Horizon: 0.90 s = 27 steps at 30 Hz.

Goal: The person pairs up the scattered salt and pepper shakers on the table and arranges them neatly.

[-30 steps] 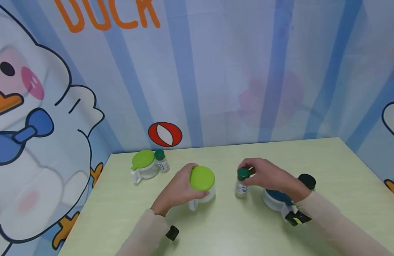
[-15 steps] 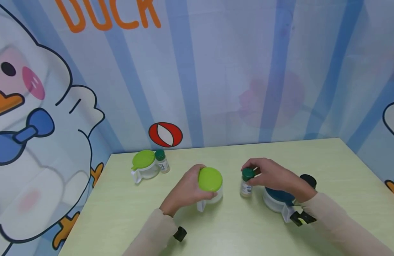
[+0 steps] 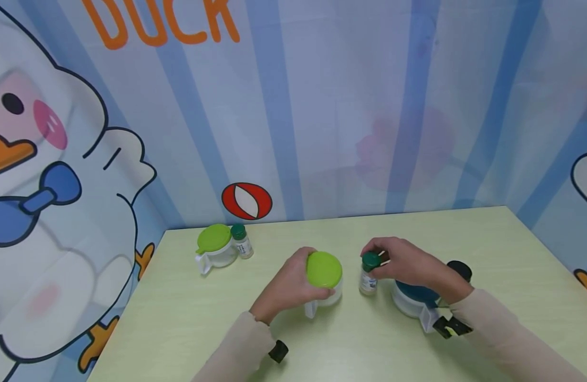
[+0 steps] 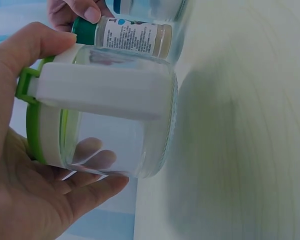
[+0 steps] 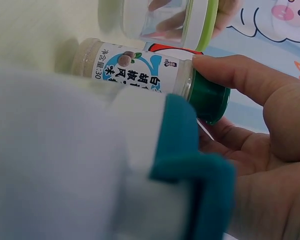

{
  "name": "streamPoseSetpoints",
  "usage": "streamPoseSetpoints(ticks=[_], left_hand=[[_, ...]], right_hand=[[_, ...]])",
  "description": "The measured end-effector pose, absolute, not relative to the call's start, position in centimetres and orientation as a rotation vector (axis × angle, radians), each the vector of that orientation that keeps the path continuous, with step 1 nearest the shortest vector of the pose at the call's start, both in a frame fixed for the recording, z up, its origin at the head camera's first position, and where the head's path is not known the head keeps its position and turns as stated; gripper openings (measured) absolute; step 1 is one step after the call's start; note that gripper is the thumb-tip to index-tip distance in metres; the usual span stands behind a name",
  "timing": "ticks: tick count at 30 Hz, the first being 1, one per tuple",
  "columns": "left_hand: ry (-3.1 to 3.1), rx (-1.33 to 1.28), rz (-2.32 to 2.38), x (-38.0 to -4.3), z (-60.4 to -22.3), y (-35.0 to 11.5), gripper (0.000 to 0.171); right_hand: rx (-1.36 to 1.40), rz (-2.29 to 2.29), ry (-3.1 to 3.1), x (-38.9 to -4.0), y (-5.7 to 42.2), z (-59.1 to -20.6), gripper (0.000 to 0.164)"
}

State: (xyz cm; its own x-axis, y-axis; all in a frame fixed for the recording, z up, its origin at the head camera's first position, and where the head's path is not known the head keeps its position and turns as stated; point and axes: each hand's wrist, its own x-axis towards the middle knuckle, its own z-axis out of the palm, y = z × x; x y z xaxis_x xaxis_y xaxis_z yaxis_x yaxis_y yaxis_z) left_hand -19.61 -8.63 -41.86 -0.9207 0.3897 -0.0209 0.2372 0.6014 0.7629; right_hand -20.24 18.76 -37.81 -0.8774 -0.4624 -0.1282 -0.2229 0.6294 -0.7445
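Observation:
My left hand [image 3: 290, 284] grips a clear glass jar [image 4: 120, 130] with a lime-green lid [image 3: 324, 269] and a white handle, fingers and thumb around its upper part. The jar is upright, its base close to the tabletop. To its right, my right hand [image 3: 410, 261] pinches the dark green cap of a small seasoning bottle [image 5: 135, 67] with a printed label and pale contents. The bottle is upright, a small gap away from the jar. Under my right wrist stands a blue-lidded jar [image 3: 408, 303] with a white handle, partly hidden by the hand.
At the back left, another lime-lidded jar [image 3: 221, 257] stands beside another green-capped bottle [image 3: 244, 246]. A black-capped container [image 3: 459, 269] shows behind my right wrist. The pale table [image 3: 178, 329] ends at a printed cloth backdrop [image 3: 317, 106].
My left hand has moved right with the lime-lidded jar, closer to the seasoning bottle. The right hand and its bottle shifted slightly right, then stayed nearly still.

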Motion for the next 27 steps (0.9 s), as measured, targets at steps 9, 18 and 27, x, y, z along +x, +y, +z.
streamPoseSetpoints(ticks=[9,18,27], left_hand=[[2.649,0.54,1.226,-19.4,-42.1,-7.6,0.086],[2.656,0.513,1.212,-19.0,-42.2,-6.5,0.085],[2.662,0.525,1.226,-18.8,-42.8,-5.9,0.085]], right_hand=[[-0.557,-1.1,2.536,-20.2,18.7,-37.9,0.032],[-0.588,-1.053,2.57,-20.1,18.5,-37.9,0.033],[-0.612,-1.056,2.559,-20.1,18.3,-38.0,0.034]])
